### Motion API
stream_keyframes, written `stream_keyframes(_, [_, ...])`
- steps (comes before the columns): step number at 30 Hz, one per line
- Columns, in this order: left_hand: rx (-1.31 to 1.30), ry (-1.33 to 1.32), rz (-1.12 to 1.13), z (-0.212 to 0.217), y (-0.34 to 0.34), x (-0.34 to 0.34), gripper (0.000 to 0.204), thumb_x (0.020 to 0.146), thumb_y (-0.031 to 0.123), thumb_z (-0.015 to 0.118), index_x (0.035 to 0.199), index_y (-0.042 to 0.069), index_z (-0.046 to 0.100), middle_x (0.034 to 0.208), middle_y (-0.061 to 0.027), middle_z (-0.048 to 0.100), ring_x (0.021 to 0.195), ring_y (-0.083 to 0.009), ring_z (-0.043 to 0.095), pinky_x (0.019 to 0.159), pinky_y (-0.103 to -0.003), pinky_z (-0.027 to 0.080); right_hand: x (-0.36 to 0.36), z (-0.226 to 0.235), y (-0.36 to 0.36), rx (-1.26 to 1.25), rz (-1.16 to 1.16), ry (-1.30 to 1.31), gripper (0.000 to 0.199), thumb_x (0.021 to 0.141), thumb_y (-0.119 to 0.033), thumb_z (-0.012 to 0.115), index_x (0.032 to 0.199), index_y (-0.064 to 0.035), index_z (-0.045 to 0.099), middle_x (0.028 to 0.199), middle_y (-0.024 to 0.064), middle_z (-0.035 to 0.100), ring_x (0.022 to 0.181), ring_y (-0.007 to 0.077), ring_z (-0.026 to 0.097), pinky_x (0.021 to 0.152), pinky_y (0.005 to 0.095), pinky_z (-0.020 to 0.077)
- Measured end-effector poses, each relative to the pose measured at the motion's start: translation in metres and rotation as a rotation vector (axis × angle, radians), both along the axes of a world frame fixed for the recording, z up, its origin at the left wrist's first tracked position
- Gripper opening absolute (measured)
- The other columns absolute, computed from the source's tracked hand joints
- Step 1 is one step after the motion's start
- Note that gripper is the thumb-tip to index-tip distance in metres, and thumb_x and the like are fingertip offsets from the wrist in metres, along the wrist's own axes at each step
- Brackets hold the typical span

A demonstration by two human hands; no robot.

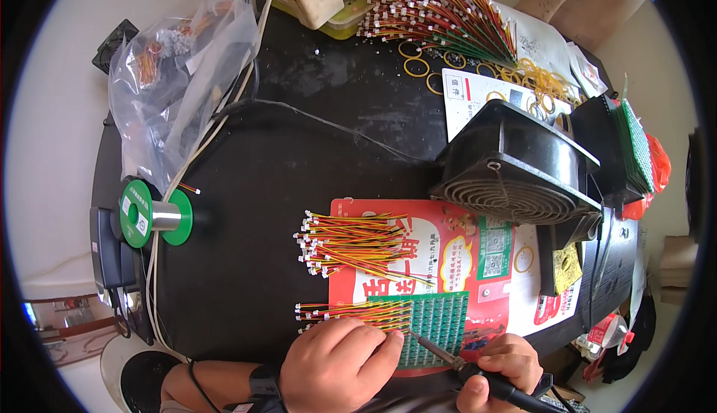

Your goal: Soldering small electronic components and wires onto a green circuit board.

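A green panel of small circuit boards (446, 323) lies on a red printed sheet (478, 331) at the near middle of the table. Red, yellow and black wires with white connectors (351, 311) lie in a row across its left part. My left hand (336, 364) rests over these wires, thumb and forefinger pinched on a wire at the board. In my right hand (508, 368) is a soldering iron (444, 355), its tip at the board close to my left fingertips. Just beyond, a loose bunch of similar wires (351, 245) lies on the sheet.
A black fan (515, 166) stands at the right, near a yellow sponge (567, 269). A solder spool (166, 216) and a plastic bag (179, 99) are at the left, with cables alongside. Farther back are a large wire pile (441, 10), rubber bands (541, 81) and a plug adapter (315, 1).
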State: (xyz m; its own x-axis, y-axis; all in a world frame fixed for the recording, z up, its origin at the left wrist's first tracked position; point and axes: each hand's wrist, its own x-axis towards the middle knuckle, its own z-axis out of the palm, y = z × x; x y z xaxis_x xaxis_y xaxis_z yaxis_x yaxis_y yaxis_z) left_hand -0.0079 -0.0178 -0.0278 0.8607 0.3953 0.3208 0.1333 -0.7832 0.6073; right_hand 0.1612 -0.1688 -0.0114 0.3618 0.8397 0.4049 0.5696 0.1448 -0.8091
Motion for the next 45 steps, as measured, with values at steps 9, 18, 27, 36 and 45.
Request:
stream_keyframes(9, [0.027, -0.019, -0.003, -0.004, 0.001, 0.002, 0.018, 0.072, 0.000, 0.077, 0.089, 0.002, 0.075, 0.076, -0.0042, 0.061, 0.065, -0.0211, 0.061, 0.053, -0.032, 0.051, 0.007, 0.001, -0.006, 0.104, -0.078, 0.118, 0.025, 0.095, -0.016, 0.065, 0.100, 0.0044, 0.052, 0.068, 0.0107, 0.051, 0.053, 0.0193, 0.049, 0.050, 0.0335, 0.0402])
stream_keyframes(18, [0.065, -0.030, 0.003, -0.005, 0.002, 0.007, 0.016, 0.070, 0.001, 0.078, 0.086, 0.002, 0.075, 0.078, -0.0043, 0.062, 0.068, -0.0207, 0.063, 0.054, -0.031, 0.053, 0.007, 0.000, -0.001, 0.038, 0.013, 0.091, 0.027, 0.090, -0.014, 0.071, 0.100, 0.0054, 0.054, 0.074, 0.0173, 0.056, 0.058, 0.0232, 0.054, 0.055, 0.0362, 0.0446])
stream_keyframes(27, [0.082, -0.018, 0.031, -0.008, -0.002, 0.002, 0.018, 0.069, 0.002, 0.079, 0.086, 0.003, 0.075, 0.078, -0.0040, 0.063, 0.069, -0.0199, 0.064, 0.055, -0.030, 0.053, 0.008, -0.003, -0.004, 0.025, 0.037, 0.050, 0.026, 0.090, -0.011, 0.069, 0.103, 0.0049, 0.052, 0.074, 0.0151, 0.054, 0.057, 0.0225, 0.052, 0.055, 0.0369, 0.0444])
stream_keyframes(36, [0.068, 0.017, 0.013, 0.001, -0.001, 0.003, 0.019, 0.075, 0.004, 0.072, 0.094, -0.001, 0.073, 0.087, -0.0087, 0.064, 0.077, -0.0248, 0.065, 0.067, -0.033, 0.055, 0.005, -0.003, -0.003, -0.009, 0.036, 0.004, 0.027, 0.090, -0.012, 0.069, 0.102, 0.0055, 0.053, 0.075, 0.0165, 0.056, 0.057, 0.0227, 0.053, 0.054, 0.0359, 0.0446])
stream_keyframes(45, [0.062, 0.034, 0.020, 0.005, -0.002, 0.001, 0.022, 0.081, 0.006, 0.066, 0.100, -0.004, 0.071, 0.095, -0.0128, 0.065, 0.086, -0.0291, 0.066, 0.078, -0.037, 0.057, 0.007, -0.002, -0.003, -0.007, 0.032, -0.010, 0.028, 0.089, -0.012, 0.070, 0.101, 0.0063, 0.053, 0.076, 0.0178, 0.057, 0.057, 0.0238, 0.055, 0.054, 0.0355, 0.0457])
